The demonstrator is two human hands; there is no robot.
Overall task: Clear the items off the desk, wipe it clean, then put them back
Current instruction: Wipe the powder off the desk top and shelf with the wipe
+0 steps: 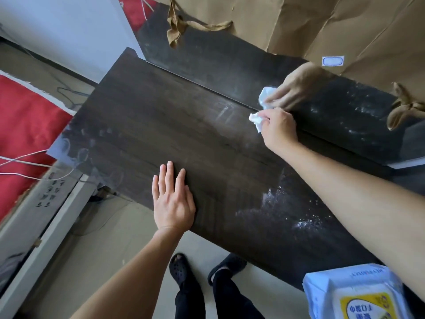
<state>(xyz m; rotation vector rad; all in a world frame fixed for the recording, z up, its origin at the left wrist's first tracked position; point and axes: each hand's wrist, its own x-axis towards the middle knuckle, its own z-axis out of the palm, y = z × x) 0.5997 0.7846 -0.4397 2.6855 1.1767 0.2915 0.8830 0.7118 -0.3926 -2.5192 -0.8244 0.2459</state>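
right hand (279, 128): clamped on tissue (256, 119), at desk (161, 125) far edge by mirror | left hand (172, 199): flat, fingers spread, near edge | wipes pack (351, 293): near-right corner

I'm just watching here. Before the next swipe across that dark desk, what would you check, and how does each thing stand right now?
1. Wipe in hand: ok. The right hand is closed on a crumpled white wipe at the back edge of the desk.
2. Desk steadied: ok. The left hand lies flat, fingers spread, on the front part.
3. Path clear of items: ok across the middle; only the wipes pack sits at the near right corner.
4. Dirt left: not ok. White dust patch lies near the right forearm.
5. Wipe clean enough: cannot tell.
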